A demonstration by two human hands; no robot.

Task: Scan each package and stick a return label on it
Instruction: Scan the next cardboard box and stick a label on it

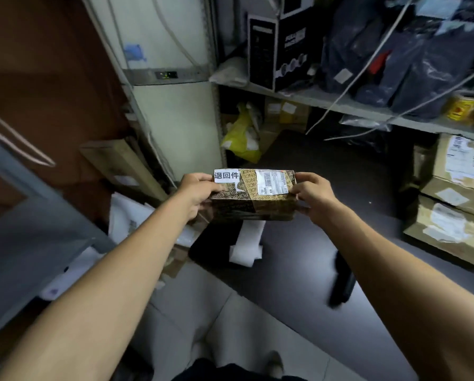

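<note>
Hands grip a small printed brown package (253,195) at its two ends, held in the air above the dark tabletop (312,171). The left hand (196,192) clamps the left end, its thumb pressing on a white return label (226,176) with black characters at the package's top left corner. The right hand (314,192) clamps the right end, just beside a barcoded shipping label (271,182). Below the package lies a white foam piece (248,244); to the package's right stands a stack of cardboard boxes (453,204).
</note>
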